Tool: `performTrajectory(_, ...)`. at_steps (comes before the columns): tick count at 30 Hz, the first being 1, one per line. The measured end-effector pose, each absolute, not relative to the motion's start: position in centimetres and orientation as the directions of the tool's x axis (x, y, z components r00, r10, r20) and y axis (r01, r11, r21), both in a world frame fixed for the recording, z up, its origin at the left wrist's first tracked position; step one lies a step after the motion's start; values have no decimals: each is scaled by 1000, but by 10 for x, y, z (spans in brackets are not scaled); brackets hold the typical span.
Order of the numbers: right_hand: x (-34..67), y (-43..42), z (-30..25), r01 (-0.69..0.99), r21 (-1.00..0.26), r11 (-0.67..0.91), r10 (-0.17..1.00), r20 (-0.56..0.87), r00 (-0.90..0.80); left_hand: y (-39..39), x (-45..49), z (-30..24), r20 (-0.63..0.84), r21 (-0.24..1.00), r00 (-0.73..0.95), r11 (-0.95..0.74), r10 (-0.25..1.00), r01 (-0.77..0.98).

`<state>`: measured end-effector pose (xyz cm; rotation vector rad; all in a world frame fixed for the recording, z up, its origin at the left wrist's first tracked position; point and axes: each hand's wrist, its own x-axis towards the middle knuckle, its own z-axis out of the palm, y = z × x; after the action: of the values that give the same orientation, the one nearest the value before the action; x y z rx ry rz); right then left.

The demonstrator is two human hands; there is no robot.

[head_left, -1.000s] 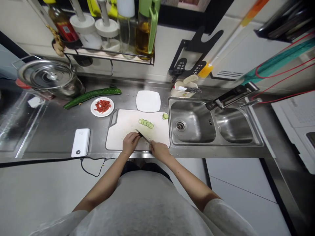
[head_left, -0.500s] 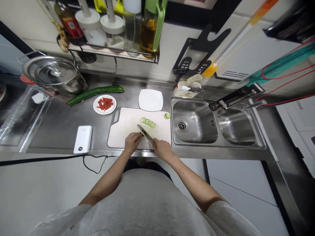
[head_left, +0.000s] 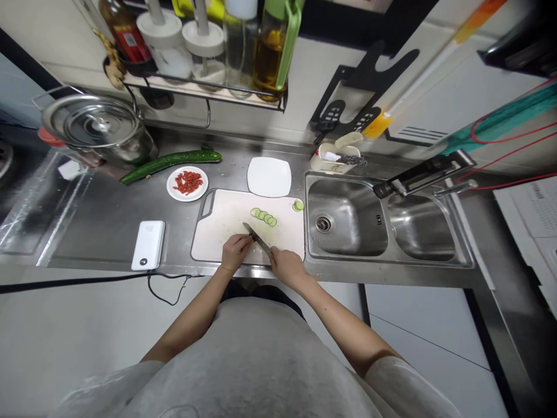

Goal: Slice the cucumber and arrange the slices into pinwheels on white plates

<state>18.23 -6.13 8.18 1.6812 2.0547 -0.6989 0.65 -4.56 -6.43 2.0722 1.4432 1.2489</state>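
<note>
My right hand (head_left: pixel 288 266) is closed round the handle of a kitchen knife (head_left: pixel 260 239), its blade slanting up and left over the white cutting board (head_left: pixel 217 217). Beside the blade, my left hand (head_left: pixel 236 251) pinches a small dark piece that is mostly hidden by the fingers; I cannot make out what it is. Beyond the knife tip lies an overlapping row of cucumber slices (head_left: pixel 263 216). A few more slices (head_left: pixel 298 205) sit at the board's far right corner. Behind the board stands a white square plate (head_left: pixel 269 176).
A round white plate (head_left: pixel 173 191) of red pieces and a long cucumber (head_left: pixel 174 162) lie back left, near a lidded steel pot (head_left: pixel 130 142). A white power bank (head_left: pixel 148 244) is left of the board. The double sink (head_left: pixel 346 215) adjoins on the right; a bottle rack (head_left: pixel 204 90) overhangs the back.
The whole view has shifted slightly. My left hand stays at the blade, and the dark piece in its fingers shows less than before. The slices and plates keep their places.
</note>
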Motion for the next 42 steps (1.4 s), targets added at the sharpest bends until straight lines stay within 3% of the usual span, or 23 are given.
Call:
performTrajectory(10, 180, -65, 89, 984, -121, 127, 740, -649, -175, -45, 7, -63, 476, 675, 110, -442, 873, 590)
performTrajectory(42, 172, -54, 69, 978, -126, 169, 744, -635, -210, -46, 6, -64, 436, 696, 136, -430, 889, 575)
